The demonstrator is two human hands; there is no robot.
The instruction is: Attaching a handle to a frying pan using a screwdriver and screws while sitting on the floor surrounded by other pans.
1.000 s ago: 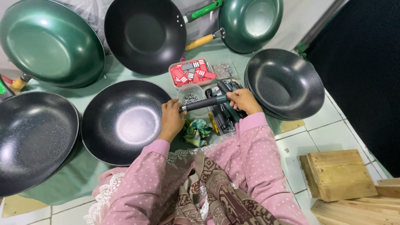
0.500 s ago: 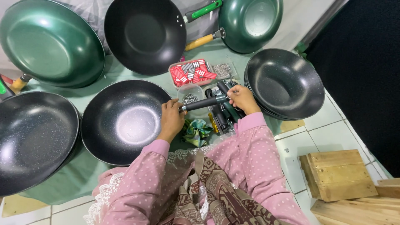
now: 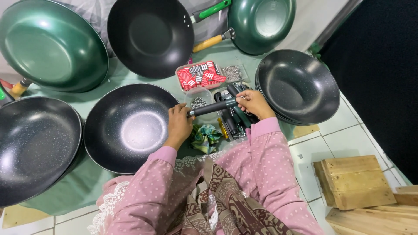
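Observation:
My left hand [image 3: 179, 125] grips the rim of a black speckled wok [image 3: 130, 126] where a black handle [image 3: 213, 107] meets it. My right hand [image 3: 254, 103] holds the outer end of that handle, fingers pinched around it. Under the handle sit a small clear tub of metal screws [image 3: 198, 103] and a pile of more black handles [image 3: 233, 119]. Both sleeves are pink with white dots.
Around me lie a second black wok [image 3: 35, 143], a stack of black woks [image 3: 298, 85], a large black wok [image 3: 150, 37], two green pans [image 3: 50, 45] [image 3: 261, 24], a tray of red parts [image 3: 198, 76], a patterned cloth [image 3: 207, 137], and wooden boxes [image 3: 352, 182].

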